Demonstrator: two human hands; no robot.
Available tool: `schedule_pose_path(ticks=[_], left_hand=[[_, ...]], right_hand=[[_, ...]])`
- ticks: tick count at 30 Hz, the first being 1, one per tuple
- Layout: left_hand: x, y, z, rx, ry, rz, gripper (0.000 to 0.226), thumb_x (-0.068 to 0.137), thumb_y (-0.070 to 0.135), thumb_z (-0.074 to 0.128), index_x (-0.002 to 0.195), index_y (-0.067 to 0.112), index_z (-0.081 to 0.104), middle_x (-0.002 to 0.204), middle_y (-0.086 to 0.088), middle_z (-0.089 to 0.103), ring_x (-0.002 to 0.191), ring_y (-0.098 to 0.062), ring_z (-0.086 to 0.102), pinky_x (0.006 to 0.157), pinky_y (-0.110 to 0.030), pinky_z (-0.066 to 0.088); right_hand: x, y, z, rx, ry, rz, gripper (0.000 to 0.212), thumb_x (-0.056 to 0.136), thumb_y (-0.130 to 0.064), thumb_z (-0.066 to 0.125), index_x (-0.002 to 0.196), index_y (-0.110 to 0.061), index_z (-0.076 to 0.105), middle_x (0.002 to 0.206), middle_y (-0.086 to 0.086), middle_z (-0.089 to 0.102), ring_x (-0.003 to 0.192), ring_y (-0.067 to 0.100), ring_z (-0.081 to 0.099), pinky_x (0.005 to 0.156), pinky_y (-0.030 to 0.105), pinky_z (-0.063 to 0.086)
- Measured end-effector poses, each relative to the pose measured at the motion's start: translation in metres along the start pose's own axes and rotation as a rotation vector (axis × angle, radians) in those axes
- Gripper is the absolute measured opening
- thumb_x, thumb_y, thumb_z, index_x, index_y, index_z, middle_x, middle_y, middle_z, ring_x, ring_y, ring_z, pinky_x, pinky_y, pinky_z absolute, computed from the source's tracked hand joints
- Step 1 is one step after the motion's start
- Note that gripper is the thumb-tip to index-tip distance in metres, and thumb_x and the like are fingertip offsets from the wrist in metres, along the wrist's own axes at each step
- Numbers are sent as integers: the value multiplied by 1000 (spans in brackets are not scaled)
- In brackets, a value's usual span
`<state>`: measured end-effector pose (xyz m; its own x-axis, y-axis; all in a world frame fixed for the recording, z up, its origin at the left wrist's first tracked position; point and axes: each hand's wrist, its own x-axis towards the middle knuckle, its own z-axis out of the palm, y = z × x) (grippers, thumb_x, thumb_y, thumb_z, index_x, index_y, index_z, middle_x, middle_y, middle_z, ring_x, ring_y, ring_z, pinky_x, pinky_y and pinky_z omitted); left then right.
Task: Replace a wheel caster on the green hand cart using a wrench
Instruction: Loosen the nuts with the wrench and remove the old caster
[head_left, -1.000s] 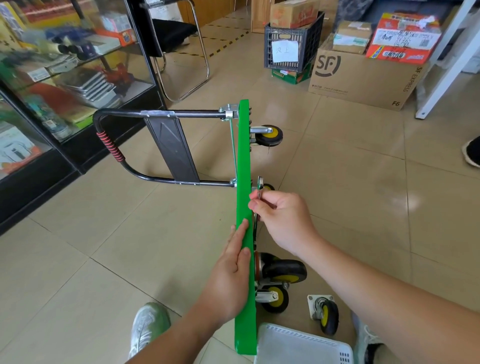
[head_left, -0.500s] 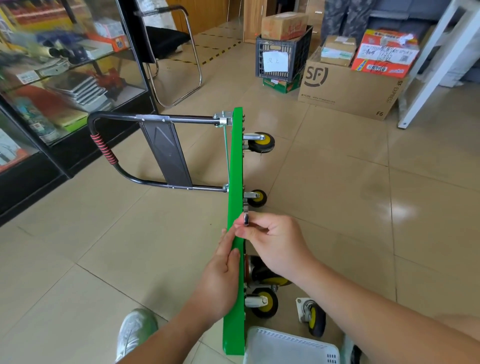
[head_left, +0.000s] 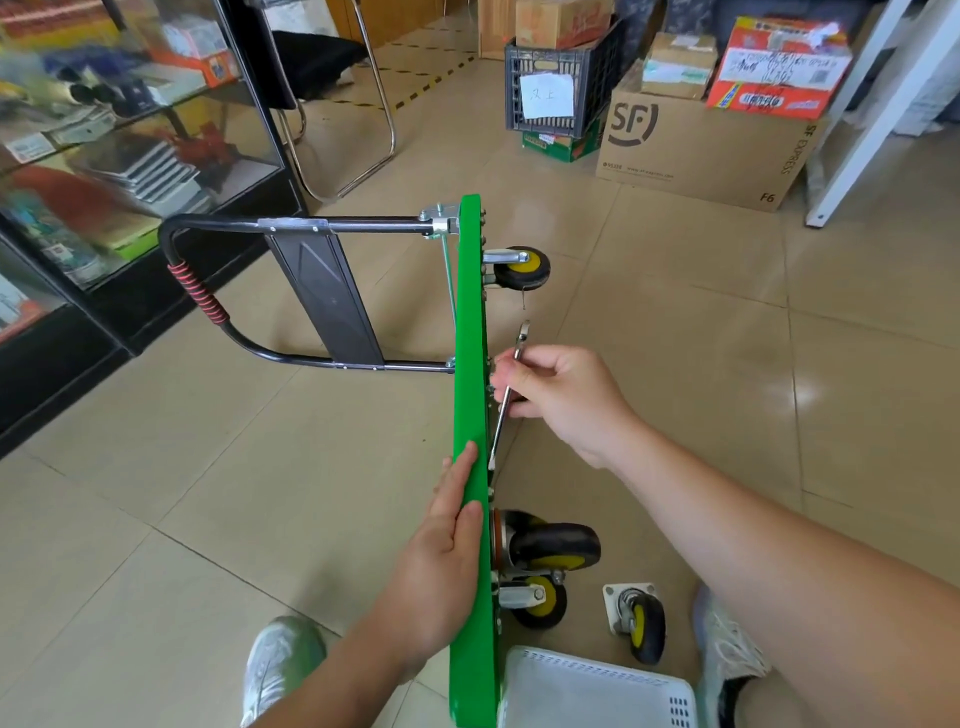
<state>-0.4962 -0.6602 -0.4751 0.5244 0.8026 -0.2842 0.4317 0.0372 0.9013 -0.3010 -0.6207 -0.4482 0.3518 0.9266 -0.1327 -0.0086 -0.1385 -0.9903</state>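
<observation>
From the head view, the green hand cart (head_left: 470, 322) stands tipped on its side on the tiled floor, its deck edge-on and its folded handle (head_left: 197, 291) out to the left. The left hand (head_left: 441, 551) lies flat along the deck's upper edge, fingers straight, pressing to steady it. The right hand (head_left: 561, 400) has its fingers curled round the wrench (head_left: 502, 423), which slants down along the underside with its lower end close against the deck; I cannot tell which fastener it meets, if any. Two mounted casters (head_left: 553, 545) sit just below the left hand, another far up the deck, and a loose caster (head_left: 636, 618) lies on the floor beside a white basket (head_left: 592, 691). To my eye the step in hand is fitting the wrench to a mounting bolt; whether to loosen or tighten is unclear. The next move calls for seating the wrench head squarely, then turning while the flat hand braces the deck against tipping.
</observation>
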Motion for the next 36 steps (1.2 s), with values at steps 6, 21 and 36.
schedule_pose_path(ticks=[6, 21, 36], left_hand=[[3, -2, 1, -24, 9, -15, 53, 112, 25, 32, 150, 59, 22, 167, 23, 18, 152, 10, 9, 129, -27, 7], [3, 0, 2, -17, 17, -20, 54, 112, 25, 32, 153, 57, 21, 165, 27, 18, 151, 12, 10, 129, -26, 8], [5, -3, 5, -2, 25, 6, 53, 112, 24, 32, 149, 60, 20, 165, 26, 17, 150, 15, 8, 124, -16, 6]], right_hand=[[21, 6, 1, 47, -113, 110, 8, 96, -16, 66, 98, -11, 71, 91, 7, 74, 84, 17, 71, 82, 38, 62], [25, 10, -3, 6, -128, 82, 10, 95, -16, 67, 102, -11, 72, 92, 7, 75, 86, 17, 73, 84, 40, 61], [25, 31, 3, 62, -97, 146, 18, 93, -18, 71, 107, -7, 74, 96, 8, 76, 89, 19, 73, 80, 37, 62]])
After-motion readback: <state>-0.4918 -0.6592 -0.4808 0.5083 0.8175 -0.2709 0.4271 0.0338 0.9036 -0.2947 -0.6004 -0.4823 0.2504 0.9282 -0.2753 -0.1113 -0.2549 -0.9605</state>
